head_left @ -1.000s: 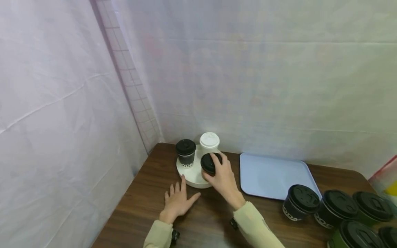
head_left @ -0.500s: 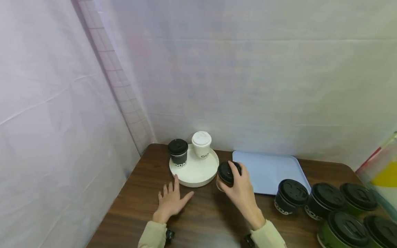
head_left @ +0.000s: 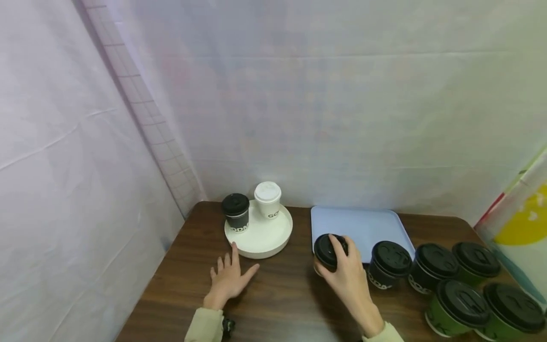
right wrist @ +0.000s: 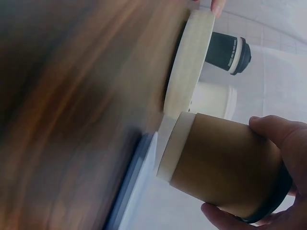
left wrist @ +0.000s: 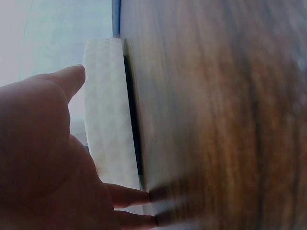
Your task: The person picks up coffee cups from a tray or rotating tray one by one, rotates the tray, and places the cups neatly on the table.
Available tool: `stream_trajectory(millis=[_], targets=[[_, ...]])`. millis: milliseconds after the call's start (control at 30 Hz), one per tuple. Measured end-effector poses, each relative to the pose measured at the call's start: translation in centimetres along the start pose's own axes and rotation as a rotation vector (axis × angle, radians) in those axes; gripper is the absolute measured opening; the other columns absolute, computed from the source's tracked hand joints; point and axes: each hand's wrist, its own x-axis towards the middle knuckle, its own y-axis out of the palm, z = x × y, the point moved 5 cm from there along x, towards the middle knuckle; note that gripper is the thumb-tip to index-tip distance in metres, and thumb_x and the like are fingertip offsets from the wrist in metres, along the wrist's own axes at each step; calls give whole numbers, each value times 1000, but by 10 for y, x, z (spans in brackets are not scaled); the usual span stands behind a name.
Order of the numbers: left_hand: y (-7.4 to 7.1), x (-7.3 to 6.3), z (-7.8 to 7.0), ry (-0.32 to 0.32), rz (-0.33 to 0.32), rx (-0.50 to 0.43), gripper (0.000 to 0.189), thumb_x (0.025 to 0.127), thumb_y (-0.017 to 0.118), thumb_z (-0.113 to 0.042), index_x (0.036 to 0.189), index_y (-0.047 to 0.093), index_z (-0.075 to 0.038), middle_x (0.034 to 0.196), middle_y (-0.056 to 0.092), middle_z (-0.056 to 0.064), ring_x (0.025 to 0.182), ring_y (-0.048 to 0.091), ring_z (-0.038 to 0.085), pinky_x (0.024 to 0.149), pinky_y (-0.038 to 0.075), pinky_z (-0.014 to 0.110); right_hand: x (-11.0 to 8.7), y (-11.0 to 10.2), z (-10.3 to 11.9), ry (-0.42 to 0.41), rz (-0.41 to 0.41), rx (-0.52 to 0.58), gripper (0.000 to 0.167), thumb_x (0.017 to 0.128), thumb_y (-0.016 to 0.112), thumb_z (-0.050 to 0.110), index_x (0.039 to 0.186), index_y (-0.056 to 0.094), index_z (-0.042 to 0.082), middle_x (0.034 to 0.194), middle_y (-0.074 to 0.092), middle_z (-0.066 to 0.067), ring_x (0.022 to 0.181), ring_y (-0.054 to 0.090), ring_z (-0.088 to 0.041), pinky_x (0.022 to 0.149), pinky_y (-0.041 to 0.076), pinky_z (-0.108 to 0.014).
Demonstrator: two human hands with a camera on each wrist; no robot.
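My right hand point(head_left: 350, 280) grips a brown paper coffee cup point(right wrist: 225, 165) with a black lid, thumb and fingers around its upper part. In the right wrist view the cup's white base hangs above the wooden table, close to the blue tray's edge. A round white tray point(head_left: 265, 240) carries a black-lidded dark cup point(head_left: 237, 218) and a white cup point(head_left: 268, 202) with a white lid. My left hand point(head_left: 228, 280) lies low over the table with fingers spread, the index fingertip at the tray's front rim.
The rectangular light-blue tray point(head_left: 359, 225) lies behind my right hand. To its front right stand dark cups point(head_left: 386, 266) and green cups point(head_left: 453, 311), all with black lids. A white curtain point(head_left: 299, 118) hangs behind the table point(head_left: 278, 304).
My right hand has lifted the brown cup off the round white tray and carried it right, to the blue tray's front left corner. The left hand stays beside the round tray.
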Motion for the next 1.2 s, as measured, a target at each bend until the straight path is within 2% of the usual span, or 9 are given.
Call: stream_trajectory(millis=[233,400,533,667,833,1033,1200], targets=[[-1,0,0,-6,-5,-2,104,100,53,-64,166,0,-3,163,22,41,152,14,65,118,11,82,-13,-14,-5,23,-11,-16,81,65,99,25,136,63,11,134,56,-30,112,63,-53,72,58,-65],[-4,-1,0,-4,-27,-8,107,98,53,-68,166,1,-3,163,22,42,152,14,65,118,10,83,-20,-22,-5,23,11,-28,81,65,99,26,136,63,12,134,56,-30,112,62,-51,75,58,-65],[-4,-1,-1,-2,-38,-21,108,96,54,-68,166,3,-3,163,22,42,152,14,65,118,9,83,-28,-31,-7,60,45,-46,81,66,98,26,137,63,12,133,56,-29,108,62,-50,69,58,-63],[-1,-1,-1,-6,-18,-15,106,98,54,-66,166,2,-4,163,22,42,152,14,65,118,9,83,-40,-43,-14,106,91,-72,80,68,97,30,138,62,13,133,55,-29,110,61,-52,66,57,-65],[2,-1,1,-12,3,5,106,98,52,-67,166,1,-4,163,23,42,152,15,65,118,12,82,-55,-57,-26,119,125,-112,80,68,96,33,138,61,14,132,55,-28,109,61,-54,61,56,-65],[1,-1,0,-9,5,0,105,99,53,-65,166,-1,-5,163,22,41,152,15,65,118,11,82,-69,-71,-43,162,77,-174,82,62,99,32,133,63,13,125,57,-30,99,62,-51,53,52,-58],[2,0,1,-10,7,-4,105,99,53,-65,166,-1,-4,163,22,41,152,14,65,118,10,82,-79,-77,-59,204,34,-225,81,59,99,30,129,64,10,121,58,-33,93,62,-53,57,52,-61]])
